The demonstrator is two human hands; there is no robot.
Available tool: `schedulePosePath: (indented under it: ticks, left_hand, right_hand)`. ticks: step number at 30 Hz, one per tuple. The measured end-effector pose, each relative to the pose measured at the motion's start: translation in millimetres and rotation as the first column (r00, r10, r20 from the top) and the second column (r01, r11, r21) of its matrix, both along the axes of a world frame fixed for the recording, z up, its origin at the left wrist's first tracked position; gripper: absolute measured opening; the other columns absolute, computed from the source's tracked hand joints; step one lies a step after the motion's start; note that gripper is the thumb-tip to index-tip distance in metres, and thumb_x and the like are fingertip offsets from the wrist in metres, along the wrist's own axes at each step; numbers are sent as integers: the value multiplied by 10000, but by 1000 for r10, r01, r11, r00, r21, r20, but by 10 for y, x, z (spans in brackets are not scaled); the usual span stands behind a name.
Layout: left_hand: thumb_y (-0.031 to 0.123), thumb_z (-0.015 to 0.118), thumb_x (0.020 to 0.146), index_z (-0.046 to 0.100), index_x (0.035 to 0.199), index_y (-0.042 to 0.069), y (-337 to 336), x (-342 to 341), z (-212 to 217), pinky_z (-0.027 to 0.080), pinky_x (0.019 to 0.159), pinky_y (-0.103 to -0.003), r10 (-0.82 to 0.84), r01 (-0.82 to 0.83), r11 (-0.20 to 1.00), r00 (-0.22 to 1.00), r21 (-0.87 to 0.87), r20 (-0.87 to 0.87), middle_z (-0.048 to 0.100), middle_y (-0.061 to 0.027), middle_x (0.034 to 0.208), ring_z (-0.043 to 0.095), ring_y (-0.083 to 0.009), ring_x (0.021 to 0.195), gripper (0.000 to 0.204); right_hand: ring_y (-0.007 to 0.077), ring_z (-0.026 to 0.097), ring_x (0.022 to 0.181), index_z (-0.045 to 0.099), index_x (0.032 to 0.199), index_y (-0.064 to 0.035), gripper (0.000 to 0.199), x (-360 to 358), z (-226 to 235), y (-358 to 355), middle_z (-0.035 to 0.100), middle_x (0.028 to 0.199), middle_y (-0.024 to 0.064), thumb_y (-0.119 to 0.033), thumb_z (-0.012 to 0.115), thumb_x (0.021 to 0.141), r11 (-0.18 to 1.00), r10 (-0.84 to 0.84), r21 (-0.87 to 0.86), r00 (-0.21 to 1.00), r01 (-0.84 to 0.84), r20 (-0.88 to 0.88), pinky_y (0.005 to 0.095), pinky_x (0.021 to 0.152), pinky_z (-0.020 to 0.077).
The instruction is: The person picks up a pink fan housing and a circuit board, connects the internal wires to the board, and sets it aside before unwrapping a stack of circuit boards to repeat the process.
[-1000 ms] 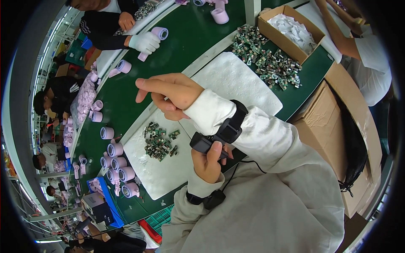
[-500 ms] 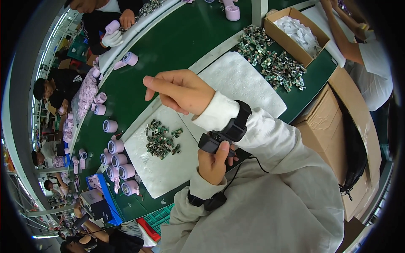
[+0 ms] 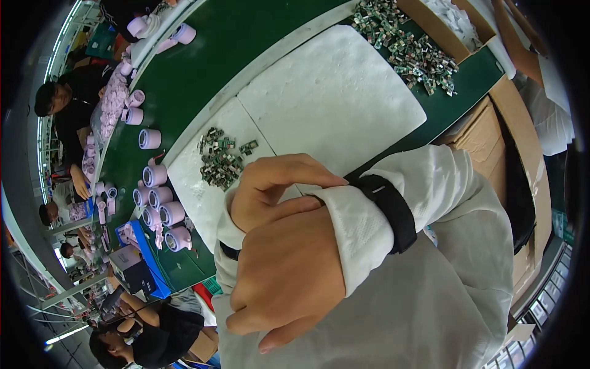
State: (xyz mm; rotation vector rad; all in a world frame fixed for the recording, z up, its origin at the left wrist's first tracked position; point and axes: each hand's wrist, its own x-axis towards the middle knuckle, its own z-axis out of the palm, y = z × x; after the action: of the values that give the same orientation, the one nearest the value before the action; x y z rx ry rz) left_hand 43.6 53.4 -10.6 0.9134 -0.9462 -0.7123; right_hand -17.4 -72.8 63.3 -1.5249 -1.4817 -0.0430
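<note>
My right hand [image 3: 292, 277] reaches in from the right, back upward, close in front of my body. Its fingers are loosely bent and the thumb stands apart, with nothing seen in it. My left hand [image 3: 267, 187] lies just beyond it, index finger and thumb closed on the white sleeve cuff [image 3: 362, 237] at my right wrist. A black wrist strap [image 3: 390, 215] circles that sleeve. Part of another black strap [image 3: 230, 251] shows at my left wrist. Beyond my left hand, small green circuit boards [image 3: 221, 163] lie piled on a white foam sheet [image 3: 264, 132].
A larger heap of circuit boards [image 3: 418, 61] lies beside a cardboard box [image 3: 439, 27] of white pieces. Several lilac cylindrical housings [image 3: 172, 213] stand on the green table [image 3: 190, 80] at left, near a blue tray [image 3: 150, 261]. A big carton [image 3: 485, 150] stands at right. Other people work around.
My right hand has come down toward my body and turned back upward. My left hand has gone from the black device on the right wrist to the cuff. The view has shifted.
</note>
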Motion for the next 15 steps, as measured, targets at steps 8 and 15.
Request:
schedulePosePath:
  ticks: [8, 15]
  left_hand:
    - [-140, 680, 804, 733, 1107, -48, -84, 151, 244, 568, 809, -321, -126, 27, 972, 897, 233, 423, 701, -203, 1061, 712, -287, 959, 322]
    - [-157, 599, 836, 726, 972, -88, -3, 87, -161, 588, 792, -367, -11, 34, 973, 995, -229, 101, 694, -194, 1030, 706, -325, 945, 199]
  right_hand:
    - [314, 626, 542, 493, 744, -20, 445, -27, -146, 5, 565, 597, 108, -385, 648, 946, 999, 29, 30, 999, -28, -40, 430, 482, 487]
    - [301, 626, 540, 539, 788, -43, 390, -117, -240, 12, 587, 626, 84, -384, 654, 938, 996, -93, 19, 995, 92, 31, 419, 470, 477]
